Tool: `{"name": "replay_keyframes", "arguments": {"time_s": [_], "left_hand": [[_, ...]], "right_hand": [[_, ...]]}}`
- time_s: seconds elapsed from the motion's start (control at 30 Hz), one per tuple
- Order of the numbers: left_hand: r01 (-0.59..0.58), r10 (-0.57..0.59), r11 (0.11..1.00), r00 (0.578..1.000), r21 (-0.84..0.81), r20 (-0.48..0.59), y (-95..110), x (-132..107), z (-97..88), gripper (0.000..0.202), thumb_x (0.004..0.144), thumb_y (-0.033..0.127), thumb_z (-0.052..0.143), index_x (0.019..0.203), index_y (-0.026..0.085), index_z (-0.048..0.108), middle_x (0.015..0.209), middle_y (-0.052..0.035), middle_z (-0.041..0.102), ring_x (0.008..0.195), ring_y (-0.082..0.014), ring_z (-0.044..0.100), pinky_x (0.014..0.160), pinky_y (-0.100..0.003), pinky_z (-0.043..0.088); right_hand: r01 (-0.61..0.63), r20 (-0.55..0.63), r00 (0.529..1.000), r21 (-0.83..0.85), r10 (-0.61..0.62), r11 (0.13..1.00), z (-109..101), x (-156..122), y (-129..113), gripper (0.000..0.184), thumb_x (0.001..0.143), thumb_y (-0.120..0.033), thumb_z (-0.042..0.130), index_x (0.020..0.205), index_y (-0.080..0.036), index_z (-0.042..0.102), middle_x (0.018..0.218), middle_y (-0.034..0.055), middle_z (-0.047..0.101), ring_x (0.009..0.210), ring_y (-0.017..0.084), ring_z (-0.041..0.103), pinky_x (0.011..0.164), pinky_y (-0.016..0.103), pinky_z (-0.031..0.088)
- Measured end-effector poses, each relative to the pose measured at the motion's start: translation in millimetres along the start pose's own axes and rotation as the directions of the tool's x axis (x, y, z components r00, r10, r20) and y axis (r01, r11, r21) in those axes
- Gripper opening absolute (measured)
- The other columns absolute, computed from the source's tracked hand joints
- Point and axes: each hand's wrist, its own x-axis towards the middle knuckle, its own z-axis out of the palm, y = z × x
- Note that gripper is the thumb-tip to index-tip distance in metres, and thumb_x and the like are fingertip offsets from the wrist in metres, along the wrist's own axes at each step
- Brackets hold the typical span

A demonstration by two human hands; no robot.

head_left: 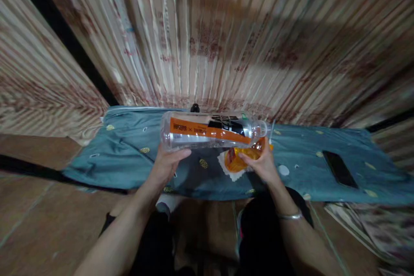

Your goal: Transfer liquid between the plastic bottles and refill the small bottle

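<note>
My left hand (166, 161) is closed around the base end of a large clear plastic bottle (207, 131) with an orange, black and silver label. The bottle lies sideways in the air, its mouth pointing right. My right hand (262, 161) grips a smaller orange bottle (235, 161) just below the clear bottle's neck. The two bottles overlap there, and I cannot tell whether their mouths touch. Beneath the orange bottle a white scalloped-edged paper or cloth (237, 176) shows. A white round disc (283, 170), like a cap, lies right of my right hand.
A teal patterned cloth (129, 146) covers the long low surface before me. On its right part lies a black phone (339, 168). A small black object (194, 108) stands at the back edge. Striped pleated curtains (207, 43) hang behind; dark poles slant at both sides.
</note>
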Motion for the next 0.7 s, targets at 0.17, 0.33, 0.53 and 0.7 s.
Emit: {"name": "replay_keyframes", "arguments": {"time_s": [0.17,0.33,0.53,0.7], "left_hand": [[-0.026,0.025,1.000,0.999,0.009,0.047,4.0,-1.1,-0.2,0.059,0.050,0.026,0.098,0.106,0.026,0.080,0.104,-0.0021,0.084,0.110,-0.0325,0.078,0.113,-0.052,0.054],[-0.014,0.014,1.000,0.999,0.012,0.032,2.6,-0.6,-0.6,0.060,0.048,0.028,0.100,0.105,0.027,0.080,0.100,-0.0007,0.085,0.107,-0.0321,0.078,0.112,-0.053,0.055],[-0.019,0.019,1.000,0.999,-0.010,0.034,3.6,0.0,1.5,0.052,0.047,0.026,0.100,0.095,0.024,0.081,0.103,-0.0026,0.085,0.107,-0.0322,0.078,0.113,-0.052,0.054],[-0.029,0.029,1.000,0.999,-0.009,0.036,4.5,1.4,0.6,0.052,0.049,0.023,0.098,0.097,0.025,0.080,0.104,-0.0019,0.085,0.107,-0.0309,0.078,0.113,-0.051,0.054]], "right_hand": [[-0.030,0.018,0.999,0.021,0.029,0.999,0.0,-0.5,6.7,0.097,0.063,-0.054,0.095,0.144,-0.022,0.053,0.132,0.0130,0.071,0.125,0.036,0.070,0.118,0.058,0.051],[-0.032,0.030,0.999,0.031,0.031,0.999,-1.8,0.4,5.6,0.096,0.062,-0.053,0.097,0.142,-0.021,0.054,0.133,0.0145,0.071,0.125,0.037,0.071,0.118,0.059,0.052],[0.009,0.056,0.998,0.004,-0.009,1.000,-5.5,2.0,5.8,0.095,0.065,-0.052,0.097,0.143,-0.022,0.053,0.134,0.0133,0.071,0.127,0.036,0.069,0.119,0.058,0.051],[-0.005,0.061,0.998,0.012,0.004,1.000,-6.1,1.7,6.8,0.098,0.062,-0.054,0.098,0.144,-0.022,0.053,0.138,0.0142,0.069,0.131,0.038,0.066,0.121,0.060,0.047]]}}
